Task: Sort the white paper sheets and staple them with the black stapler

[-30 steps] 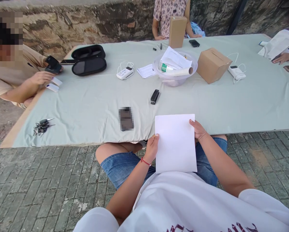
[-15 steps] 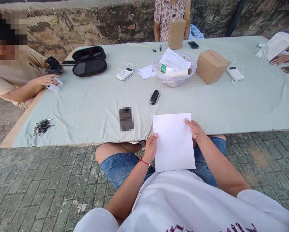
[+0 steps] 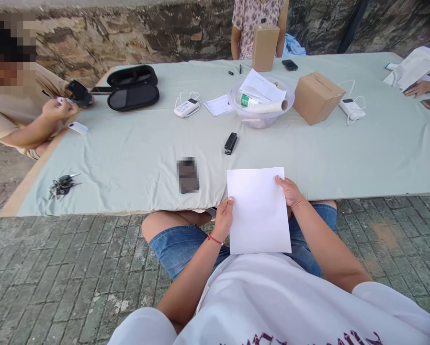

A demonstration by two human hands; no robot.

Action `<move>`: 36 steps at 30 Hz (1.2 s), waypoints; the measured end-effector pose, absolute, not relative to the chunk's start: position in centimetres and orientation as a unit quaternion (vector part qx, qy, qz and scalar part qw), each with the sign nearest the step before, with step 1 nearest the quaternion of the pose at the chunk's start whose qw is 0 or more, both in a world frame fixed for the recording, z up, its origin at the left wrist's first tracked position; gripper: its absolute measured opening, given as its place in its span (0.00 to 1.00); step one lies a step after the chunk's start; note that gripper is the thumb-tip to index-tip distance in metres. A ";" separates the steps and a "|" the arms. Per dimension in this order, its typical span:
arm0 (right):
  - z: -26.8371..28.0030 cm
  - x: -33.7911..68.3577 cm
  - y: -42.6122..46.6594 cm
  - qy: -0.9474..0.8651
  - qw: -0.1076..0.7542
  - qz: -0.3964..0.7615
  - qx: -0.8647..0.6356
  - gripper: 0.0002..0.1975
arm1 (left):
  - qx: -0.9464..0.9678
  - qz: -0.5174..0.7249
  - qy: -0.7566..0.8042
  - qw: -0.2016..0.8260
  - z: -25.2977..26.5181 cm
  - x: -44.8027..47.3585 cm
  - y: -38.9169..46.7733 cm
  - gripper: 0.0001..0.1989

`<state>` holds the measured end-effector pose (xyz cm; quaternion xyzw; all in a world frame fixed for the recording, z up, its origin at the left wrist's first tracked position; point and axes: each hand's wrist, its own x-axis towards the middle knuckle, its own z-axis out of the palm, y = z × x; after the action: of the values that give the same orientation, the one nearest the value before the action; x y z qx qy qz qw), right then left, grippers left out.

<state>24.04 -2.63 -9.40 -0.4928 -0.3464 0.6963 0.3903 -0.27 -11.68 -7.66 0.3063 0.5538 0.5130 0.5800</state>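
A blank white sheet of paper [image 3: 258,211] is held up over my lap, in front of the table's near edge. My left hand [image 3: 224,218] pinches its left side, thumb on the front face. On the opposite side, near the top right corner, my right hand [image 3: 290,192] grips it the same way; the fingers behind the paper are hidden. Whether it is one sheet or a thin stack I cannot tell. Beyond the paper a black stapler [image 3: 231,143] lies on the cloth-covered table [image 3: 146,158]. To its left is a dark blurred-out object [image 3: 187,175].
Keys [image 3: 63,186] lie at the near left. Further back are an open black case [image 3: 133,88], a white power strip or charger [image 3: 186,108], a plastic basin [image 3: 261,120] holding papers, and a cardboard box [image 3: 317,98]. Other people sit at the left, far and right sides.
My hands and the paper stay practically still. The person at the left has lifted a small white item off the table and drawn both hands together. The view has shifted slightly.
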 end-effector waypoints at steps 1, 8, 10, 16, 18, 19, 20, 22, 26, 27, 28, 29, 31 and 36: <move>-9.5 24.0 -2.6 -0.341 0.391 0.699 -0.492 0.23 | 0.308 0.513 0.551 0.581 -7.6 -0.3 -11.7 0.20; -8.9 23.9 -1.7 -0.347 0.407 0.686 -0.494 0.25 | 0.358 0.509 0.576 0.531 -6.7 -1.1 -10.3 0.22; -7.6 23.8 -0.7 -0.378 0.420 0.666 -0.487 0.25 | 0.381 0.519 0.567 0.514 -5.5 -1.5 -9.1 0.22; -1.9 23.9 2.8 -0.456 0.470 0.622 -0.430 0.28 | 0.456 0.570 0.543 0.415 -2.2 -2.6 -4.6 0.22; -0.6 23.7 3.5 -0.496 0.455 0.615 -0.412 0.29 | 0.470 0.585 0.535 0.388 -2.2 -2.6 -3.4 0.22; -0.2 23.6 3.7 -0.515 0.447 0.610 -0.405 0.30 | 0.477 0.588 0.531 0.381 -2.5 -2.6 -2.9 0.22; 0.0 23.4 3.9 -0.530 0.441 0.604 -0.399 0.31 | 0.484 0.588 0.528 0.377 -2.8 -2.6 -2.5 0.22; 0.0 23.1 4.0 -0.547 0.442 0.594 -0.391 0.30 | 0.498 0.580 0.520 0.380 -3.5 -2.4 -2.1 0.22; 0.0 22.7 3.8 -0.564 0.462 0.573 -0.375 0.29 | 0.490 0.589 0.513 0.386 -3.9 -2.2 -2.2 0.24; 0.1 22.7 3.7 -0.569 0.461 0.568 -0.375 0.29 | 0.483 0.596 0.513 0.385 -3.8 -2.2 -2.2 0.24; 0.1 22.6 3.6 -0.574 0.457 0.565 -0.378 0.30 | 0.475 0.602 0.514 0.385 -3.7 -2.1 -2.3 0.24; 0.1 22.5 3.6 -0.577 0.452 0.564 -0.381 0.30 | 0.466 0.606 0.514 0.390 -3.4 -2.1 -2.3 0.24; 0.2 22.4 3.6 -0.580 0.446 0.562 -0.385 0.29 | 0.451 0.606 0.515 0.405 -2.9 -2.0 -2.3 0.24; 1.0 22.8 4.1 -0.553 0.444 0.569 -0.417 0.24 | 0.435 0.593 0.520 0.434 -1.1 -2.4 -2.5 0.21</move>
<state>22.77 4.12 0.95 -0.4166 -0.5534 0.5686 0.4438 -2.36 -2.50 -1.10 0.4354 0.5203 0.5927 0.4341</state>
